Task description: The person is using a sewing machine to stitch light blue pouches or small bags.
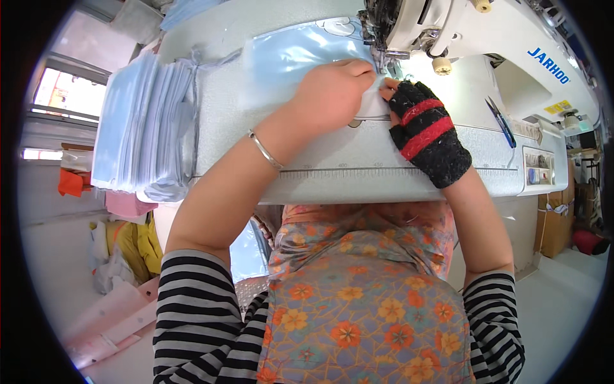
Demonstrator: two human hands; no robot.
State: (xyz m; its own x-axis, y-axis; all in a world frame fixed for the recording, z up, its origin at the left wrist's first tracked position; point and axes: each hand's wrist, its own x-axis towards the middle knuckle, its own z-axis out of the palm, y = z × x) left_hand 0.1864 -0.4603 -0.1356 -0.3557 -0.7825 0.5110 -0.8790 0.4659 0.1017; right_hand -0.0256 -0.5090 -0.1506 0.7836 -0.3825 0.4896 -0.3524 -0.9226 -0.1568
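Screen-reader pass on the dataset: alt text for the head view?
Both hands press pale blue fabric flat at a white sewing machine's needle: bare left hand, right hand in a black-and-red fingerless glove. More blue pieces are stacked at the left.

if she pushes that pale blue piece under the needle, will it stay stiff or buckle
Probably floppy: the pale blue piece lies limp and rippled on the table. Its shiny surface suggests it may slide easily, which fits the left hand pressing it flat.

Tall stack of pale blue sheets (137,125) at far left of the table, blue-handled snips (501,121) on the right, small tray of oddments (538,168) near the right edge, cardboard boxes (555,225) on the floor right, pink cloth (128,205) hanging left
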